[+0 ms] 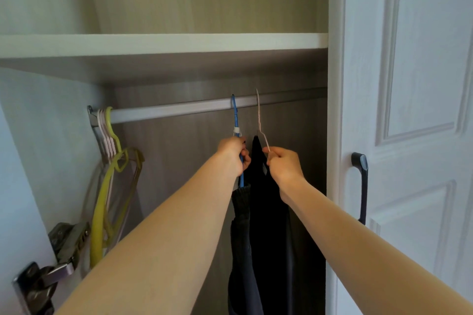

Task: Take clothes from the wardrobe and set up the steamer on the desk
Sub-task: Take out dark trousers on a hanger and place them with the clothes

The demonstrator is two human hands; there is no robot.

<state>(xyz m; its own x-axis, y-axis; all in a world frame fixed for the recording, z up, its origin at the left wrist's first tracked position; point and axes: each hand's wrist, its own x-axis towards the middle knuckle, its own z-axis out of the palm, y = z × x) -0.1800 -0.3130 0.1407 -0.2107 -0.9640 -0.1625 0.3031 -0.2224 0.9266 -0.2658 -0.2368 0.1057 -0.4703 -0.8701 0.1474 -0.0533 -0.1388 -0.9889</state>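
Head view showed an open wardrobe (163, 43) with both of the person's bare arms extended toward the hanging rail (179, 108) beneath the shelf. Left hand (234, 155) was clamped around the neck of a blue hanger (235, 120), fingers curled about the shaft just below a white band; the hook of that hanger sat over the rail, right of its middle. Right hand (282, 165) pinched the lower neck of a pale pink hanger (259, 120) between thumb and curled fingers; its hook stood at the rail just beside the blue one, and whether it rested fully on the rail could not be told. Two dark garments hung below the hands, side by side and touching: a grey-blue garment with a ribbed collar (242, 225) under the blue hanger, and a black garment (268, 199) under the pink hanger. At the left end of the rail, well apart from the hands, a cluster of bare hangers (110, 140) was bunched against the bracket, pink and yellow-green, hanging tilted along the left side wall. A metal hinge (69, 240) was fixed to the left side wall near the bottom left corner. At the right edge, the white panelled door (414, 84) carried a dark handle (361, 186).
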